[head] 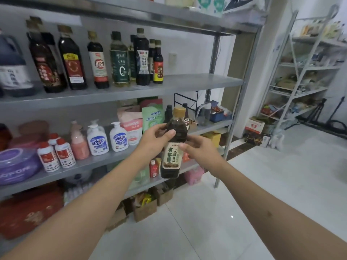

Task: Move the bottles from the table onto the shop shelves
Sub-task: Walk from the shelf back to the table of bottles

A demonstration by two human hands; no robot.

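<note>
A dark soy sauce bottle with a tan cap and a beige label is held upright in the air in front of the shelves. My left hand grips its upper body, thumb across the front. My right hand holds the bottle's right side at label height, thumb on the label. Above, a grey metal shelf carries a row of dark sauce bottles on its left part; its right part is bare. The table is out of view.
The shelf below holds soap dispensers, small white bottles and refill pouches. Cardboard boxes stand on the white tiled floor under the rack. A steel upright ends the rack. A white rack stands at the far right.
</note>
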